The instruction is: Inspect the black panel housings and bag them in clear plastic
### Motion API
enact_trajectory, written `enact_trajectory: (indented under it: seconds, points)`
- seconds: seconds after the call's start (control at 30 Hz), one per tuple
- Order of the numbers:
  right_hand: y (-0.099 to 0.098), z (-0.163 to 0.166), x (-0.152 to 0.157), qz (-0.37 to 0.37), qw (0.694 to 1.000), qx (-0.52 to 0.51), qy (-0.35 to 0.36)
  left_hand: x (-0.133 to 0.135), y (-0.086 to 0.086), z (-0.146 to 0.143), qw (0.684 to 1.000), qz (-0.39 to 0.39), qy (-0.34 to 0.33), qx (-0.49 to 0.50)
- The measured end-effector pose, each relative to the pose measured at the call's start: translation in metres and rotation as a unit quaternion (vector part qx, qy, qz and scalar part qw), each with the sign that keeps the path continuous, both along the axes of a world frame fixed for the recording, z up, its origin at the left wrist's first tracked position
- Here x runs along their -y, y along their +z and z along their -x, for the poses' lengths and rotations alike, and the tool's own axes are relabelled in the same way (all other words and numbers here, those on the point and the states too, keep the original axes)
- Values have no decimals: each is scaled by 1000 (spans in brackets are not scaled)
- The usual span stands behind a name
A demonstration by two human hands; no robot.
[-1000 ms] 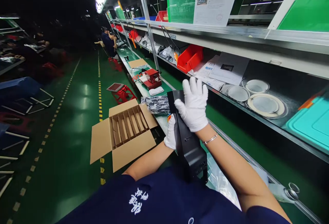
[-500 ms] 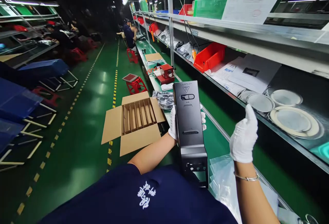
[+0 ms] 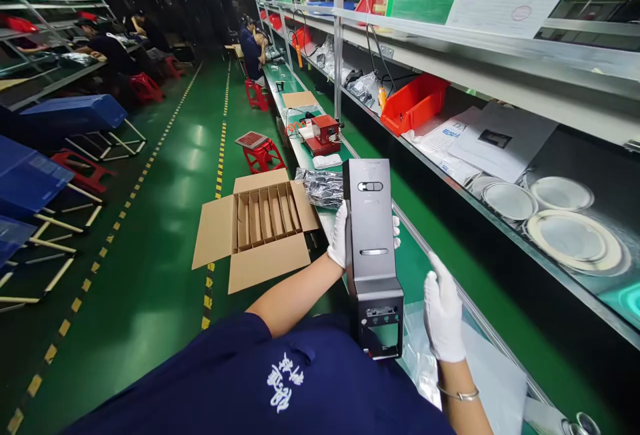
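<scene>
My left hand (image 3: pixel 339 238), in a white glove, is wrapped round a long black plastic housing (image 3: pixel 371 228) from behind; fingertips show at its right edge. The housing stands tilted upright before my chest, with two slots in its face and a rectangular opening at its lower end. To the right, apart from the housing, my gloved right hand (image 3: pixel 444 308) is raised with fingers stretched out and nothing in it. Below that hand, clear plastic bags (image 3: pixel 423 362) lie on the green bench.
An open cardboard box (image 3: pixel 270 268) with dividers sits left of the bench. Black parts in plastic wrap (image 3: pixel 320 188) and a red device (image 3: pixel 323 134) are farther along. A shelf on the right carries a red bin (image 3: pixel 415 105) and round discs (image 3: pixel 575 242). A co-worker (image 3: pixel 251 52) sits far off.
My right hand has moved left and down, closer to the housing. The housing has tilted slightly, so its lower opening shows more. My left hand keeps its hold.
</scene>
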State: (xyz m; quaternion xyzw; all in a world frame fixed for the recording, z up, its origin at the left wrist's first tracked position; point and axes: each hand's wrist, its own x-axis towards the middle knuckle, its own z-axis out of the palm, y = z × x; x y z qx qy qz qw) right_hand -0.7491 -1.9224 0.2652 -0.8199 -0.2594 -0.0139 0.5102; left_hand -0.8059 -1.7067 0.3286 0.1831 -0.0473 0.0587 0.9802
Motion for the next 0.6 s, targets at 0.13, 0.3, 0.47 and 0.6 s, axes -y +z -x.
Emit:
enact_trajectory:
  seconds: [0.13,0.3,0.47,0.6]
  points:
    - [-17,11,21,72,987,-141,3,-5,-6,1,1000,3,5,-2]
    - [-33,33,41,124,951,-281,38,-10,-11,5,999,25,17,-16]
    - [-55,43,50,144,943,-294,58,-14,-2,10,999,34,15,7]
    - [-74,41,55,161,958,-225,74,-17,4,14,1000,23,-2,0]
